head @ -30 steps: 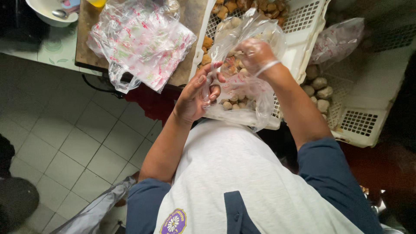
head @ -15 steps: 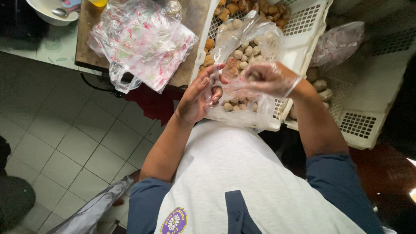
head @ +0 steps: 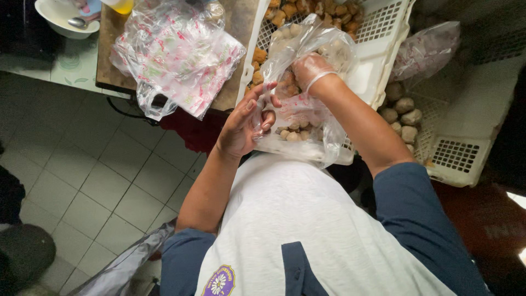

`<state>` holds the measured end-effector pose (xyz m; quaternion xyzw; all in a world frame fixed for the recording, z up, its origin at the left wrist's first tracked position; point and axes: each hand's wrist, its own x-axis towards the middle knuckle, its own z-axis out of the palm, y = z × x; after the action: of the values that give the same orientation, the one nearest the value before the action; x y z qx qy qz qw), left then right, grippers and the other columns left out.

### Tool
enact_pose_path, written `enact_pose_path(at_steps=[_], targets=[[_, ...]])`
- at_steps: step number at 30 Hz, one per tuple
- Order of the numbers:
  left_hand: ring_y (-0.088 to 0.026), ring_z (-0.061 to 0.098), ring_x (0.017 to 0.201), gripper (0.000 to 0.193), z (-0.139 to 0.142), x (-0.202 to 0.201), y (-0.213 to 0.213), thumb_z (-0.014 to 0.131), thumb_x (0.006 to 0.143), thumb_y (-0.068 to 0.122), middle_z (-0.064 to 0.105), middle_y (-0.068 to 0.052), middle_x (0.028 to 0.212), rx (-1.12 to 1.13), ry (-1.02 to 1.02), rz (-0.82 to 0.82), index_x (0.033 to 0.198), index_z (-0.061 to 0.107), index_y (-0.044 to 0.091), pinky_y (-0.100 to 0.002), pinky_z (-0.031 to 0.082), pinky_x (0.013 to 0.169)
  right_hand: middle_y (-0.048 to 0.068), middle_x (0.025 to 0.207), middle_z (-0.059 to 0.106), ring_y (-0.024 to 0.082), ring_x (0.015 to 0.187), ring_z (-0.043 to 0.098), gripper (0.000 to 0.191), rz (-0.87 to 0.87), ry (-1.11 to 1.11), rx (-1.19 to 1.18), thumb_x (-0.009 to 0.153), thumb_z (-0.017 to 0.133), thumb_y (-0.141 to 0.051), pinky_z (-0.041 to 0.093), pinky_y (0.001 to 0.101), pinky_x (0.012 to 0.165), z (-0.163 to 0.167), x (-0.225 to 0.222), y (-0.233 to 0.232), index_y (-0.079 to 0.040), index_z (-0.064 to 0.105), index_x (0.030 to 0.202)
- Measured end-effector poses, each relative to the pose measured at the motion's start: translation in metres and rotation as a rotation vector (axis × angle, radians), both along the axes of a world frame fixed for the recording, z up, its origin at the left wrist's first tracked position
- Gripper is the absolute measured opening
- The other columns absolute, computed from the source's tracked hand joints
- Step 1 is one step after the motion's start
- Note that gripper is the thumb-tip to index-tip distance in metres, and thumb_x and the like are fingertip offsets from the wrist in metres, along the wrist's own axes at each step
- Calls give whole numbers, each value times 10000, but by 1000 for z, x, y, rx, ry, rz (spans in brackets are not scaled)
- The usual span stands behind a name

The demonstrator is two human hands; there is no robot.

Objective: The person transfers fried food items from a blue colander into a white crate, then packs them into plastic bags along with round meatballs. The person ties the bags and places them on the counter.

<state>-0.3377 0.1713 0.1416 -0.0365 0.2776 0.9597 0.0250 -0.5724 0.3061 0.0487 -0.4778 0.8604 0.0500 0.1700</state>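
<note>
My left hand (head: 244, 123) pinches the bag (head: 307, 126) mouth open; my gloved right hand (head: 307, 68) clutches balls (head: 290, 134) inside. Best to keep that rim wide and drop them low.

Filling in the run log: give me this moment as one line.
left hand: grips edge of clear plastic bag | right hand: gloved, inside bag among brown food balls | white crate behind

Clear plastic bag (head: 307, 118) with red print, holds tan-brown balls (head: 290, 134). White crate (head: 383, 49): golden-brown pieces (head: 296, 8). Second white crate (head: 460, 148): grey-brown balls (head: 402, 109). Stack of clear bags (head: 175, 55), pink and green print. Brown board (head: 241, 22). White bowl (head: 55, 13). Pale grey floor tiles (head: 98, 186).
</note>
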Motion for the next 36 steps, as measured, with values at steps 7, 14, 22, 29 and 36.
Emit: enact_pose_path(at_steps=[7, 14, 22, 29, 36], targets=[[-109, 524, 842, 752, -2, -1, 0, 694, 1018, 400, 527, -108, 1234, 11, 17, -4, 1576, 370, 13, -172, 374, 566, 185, 1028, 736, 374, 923, 704, 194, -76, -209, -116, 858, 701, -111, 564, 475, 802, -8, 5, 4, -112, 744, 1047], [-105, 525, 841, 762, -3, 1, 0, 697, 1015, 397, 529, -105, 1235, 18, 23, -14, 1580, 360, 12, -168, 373, 562, 60, 773, 616, 175, 621, 577, 130, -148, -694, -231, 968, 696, -118, 539, 286, 521, 110, 34, 60, -34, 621, 1032], [-103, 525, 848, 772, -5, -1, -1, 696, 1021, 390, 524, -108, 1236, 37, 30, -37, 1595, 346, 10, -167, 382, 580, 98, 843, 677, 213, 708, 672, 62, 134, -508, -547, 916, 650, -62, 593, 348, 587, 94, 91, 58, -49, 652, 976], [-107, 524, 834, 750, -5, -1, -1, 693, 1019, 387, 526, -109, 1234, 38, 30, -33, 1586, 358, 28, -173, 391, 582, 206, 952, 713, 372, 894, 698, 161, -84, 48, -250, 825, 706, -91, 577, 455, 820, -24, -15, 14, -35, 752, 969], [-104, 527, 839, 742, -6, -1, 0, 692, 1021, 373, 519, -105, 1239, 41, 36, -28, 1587, 360, 27, -170, 387, 568, 214, 1015, 718, 361, 939, 700, 335, -106, 28, 85, 742, 749, -119, 575, 422, 859, -8, -18, 9, -62, 732, 1072]])
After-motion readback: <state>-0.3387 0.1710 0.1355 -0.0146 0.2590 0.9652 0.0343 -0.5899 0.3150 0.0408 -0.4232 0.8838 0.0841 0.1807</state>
